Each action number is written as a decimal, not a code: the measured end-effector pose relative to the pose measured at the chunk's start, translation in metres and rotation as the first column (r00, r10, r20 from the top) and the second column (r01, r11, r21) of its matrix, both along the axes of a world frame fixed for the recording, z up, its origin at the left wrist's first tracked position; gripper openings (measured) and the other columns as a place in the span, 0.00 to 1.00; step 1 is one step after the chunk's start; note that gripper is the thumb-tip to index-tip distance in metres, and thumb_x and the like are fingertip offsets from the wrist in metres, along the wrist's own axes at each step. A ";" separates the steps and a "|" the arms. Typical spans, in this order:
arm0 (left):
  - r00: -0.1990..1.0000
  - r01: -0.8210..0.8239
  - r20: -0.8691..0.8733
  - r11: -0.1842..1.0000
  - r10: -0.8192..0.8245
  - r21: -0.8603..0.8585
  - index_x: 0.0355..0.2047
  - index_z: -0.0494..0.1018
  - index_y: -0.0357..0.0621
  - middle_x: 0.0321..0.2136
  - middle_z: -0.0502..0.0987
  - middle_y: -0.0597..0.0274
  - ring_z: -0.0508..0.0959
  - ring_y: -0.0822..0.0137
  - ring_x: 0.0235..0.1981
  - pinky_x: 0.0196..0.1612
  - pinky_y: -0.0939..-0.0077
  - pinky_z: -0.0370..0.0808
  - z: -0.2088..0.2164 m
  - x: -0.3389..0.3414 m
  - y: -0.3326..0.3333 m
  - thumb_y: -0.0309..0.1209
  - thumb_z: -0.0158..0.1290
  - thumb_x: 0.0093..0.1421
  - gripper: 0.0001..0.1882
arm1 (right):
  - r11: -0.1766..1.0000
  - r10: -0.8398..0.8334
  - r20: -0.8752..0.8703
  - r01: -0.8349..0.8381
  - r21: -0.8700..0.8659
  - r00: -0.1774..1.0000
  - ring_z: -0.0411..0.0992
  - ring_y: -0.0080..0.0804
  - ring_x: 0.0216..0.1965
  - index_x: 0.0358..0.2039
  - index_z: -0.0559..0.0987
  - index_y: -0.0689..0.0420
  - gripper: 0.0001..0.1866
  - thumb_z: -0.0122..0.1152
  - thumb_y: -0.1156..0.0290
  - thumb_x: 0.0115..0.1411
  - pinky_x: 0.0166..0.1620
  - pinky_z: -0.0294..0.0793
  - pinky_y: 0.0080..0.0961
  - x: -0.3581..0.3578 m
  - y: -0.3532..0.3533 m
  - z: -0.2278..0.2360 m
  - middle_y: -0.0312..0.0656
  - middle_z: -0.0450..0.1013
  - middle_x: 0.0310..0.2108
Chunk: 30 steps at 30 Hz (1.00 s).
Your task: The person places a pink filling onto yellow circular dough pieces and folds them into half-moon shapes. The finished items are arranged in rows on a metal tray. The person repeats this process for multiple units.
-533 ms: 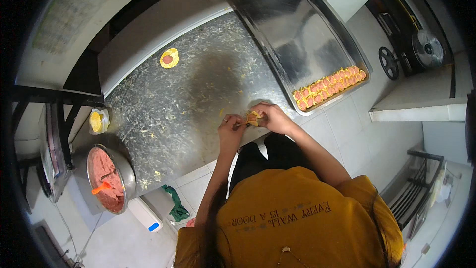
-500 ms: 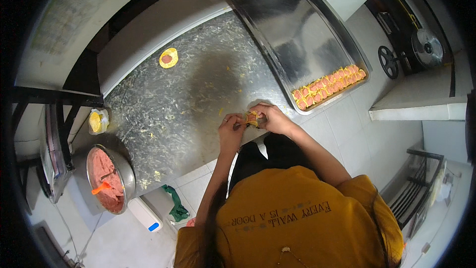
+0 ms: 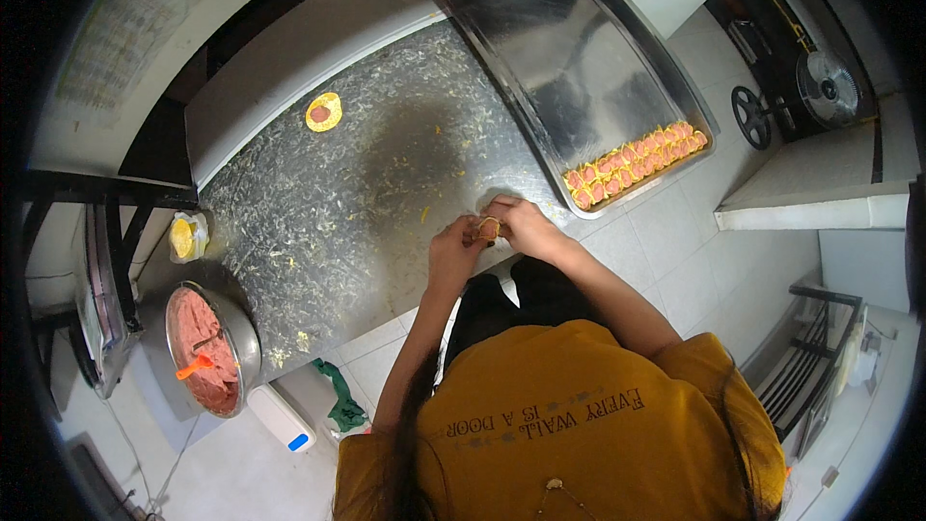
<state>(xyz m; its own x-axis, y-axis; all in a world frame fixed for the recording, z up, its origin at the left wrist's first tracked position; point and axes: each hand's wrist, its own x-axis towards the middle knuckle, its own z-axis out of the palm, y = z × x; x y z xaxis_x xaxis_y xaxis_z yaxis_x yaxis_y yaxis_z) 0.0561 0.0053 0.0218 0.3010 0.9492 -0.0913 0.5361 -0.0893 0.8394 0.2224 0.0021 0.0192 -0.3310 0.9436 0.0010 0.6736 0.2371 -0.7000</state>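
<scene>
Between the fingers of both hands is a small dumpling [image 3: 490, 229], a yellow wrapper around pink filling, held above the near edge of the metal table. My left hand [image 3: 455, 249] pinches it from the left, and my right hand [image 3: 522, 229] curls round it from the right. Fingers hide part of its sides. Farther left on the table lies a flat round yellow wrapper [image 3: 335, 106] with a lump of pink filling on it. Rows of similar open-topped dumplings [image 3: 637, 162] fill the near end of a large metal tray [image 3: 509, 87].
At the left stands a metal bowl [image 3: 253, 342] of pink minced filling [image 3: 207, 328] with an orange-handled utensil [image 3: 194, 368]. Beside it is a plastic bag of yellow wrappers [image 3: 183, 237]. White flakes and yellow scraps dot the table [image 3: 289, 203]. A fan [image 3: 828, 89] stands at the far right.
The wrapper in my hands is gathered more closely round its filling, and the dumpling now shows a rounder top. My left hand has shifted slightly. The view has moved a little.
</scene>
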 end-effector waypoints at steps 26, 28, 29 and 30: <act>0.988 0.155 -0.034 0.985 -0.152 0.072 0.29 0.68 0.42 0.21 0.74 0.54 0.75 0.55 0.25 0.28 0.63 0.70 -0.012 -0.012 0.002 0.30 0.56 0.49 0.10 | 0.992 -0.118 0.014 0.117 0.056 0.993 0.70 0.48 0.38 0.36 0.74 0.59 0.18 0.56 0.84 0.41 0.39 0.72 0.35 -0.010 -0.016 0.003 0.46 0.69 0.37; 0.980 0.180 -0.098 0.982 -0.173 0.062 0.29 0.68 0.43 0.21 0.74 0.55 0.75 0.54 0.25 0.28 0.63 0.70 -0.011 -0.010 0.002 0.31 0.55 0.49 0.10 | 0.996 -0.082 0.040 0.081 0.034 0.996 0.70 0.47 0.39 0.37 0.74 0.59 0.19 0.56 0.84 0.40 0.40 0.72 0.35 -0.010 -0.017 0.001 0.46 0.69 0.39; 0.968 0.200 -0.166 0.978 -0.189 0.054 0.30 0.68 0.43 0.21 0.74 0.55 0.75 0.54 0.25 0.28 0.62 0.70 -0.009 -0.010 0.002 0.32 0.55 0.50 0.09 | 0.997 -0.067 0.038 0.065 0.048 0.997 0.70 0.47 0.39 0.38 0.74 0.59 0.19 0.57 0.83 0.41 0.40 0.72 0.35 -0.010 -0.017 0.001 0.47 0.69 0.39; 0.951 0.221 -0.233 0.974 -0.205 0.045 0.30 0.68 0.44 0.21 0.74 0.55 0.75 0.54 0.25 0.28 0.62 0.70 -0.007 -0.010 0.002 0.32 0.54 0.50 0.09 | 0.997 -0.052 0.037 0.050 0.062 0.998 0.70 0.47 0.39 0.38 0.74 0.59 0.19 0.57 0.83 0.41 0.40 0.72 0.35 -0.010 -0.018 0.002 0.47 0.69 0.39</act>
<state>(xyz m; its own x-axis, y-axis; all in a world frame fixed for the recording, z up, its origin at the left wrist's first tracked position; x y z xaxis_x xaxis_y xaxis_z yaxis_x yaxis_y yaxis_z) 0.0458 0.0073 0.0146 0.4758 0.8719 -0.1159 0.6726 -0.2759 0.6867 0.2120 -0.0157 0.0213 -0.2832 0.9579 0.0476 0.7122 0.2433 -0.6585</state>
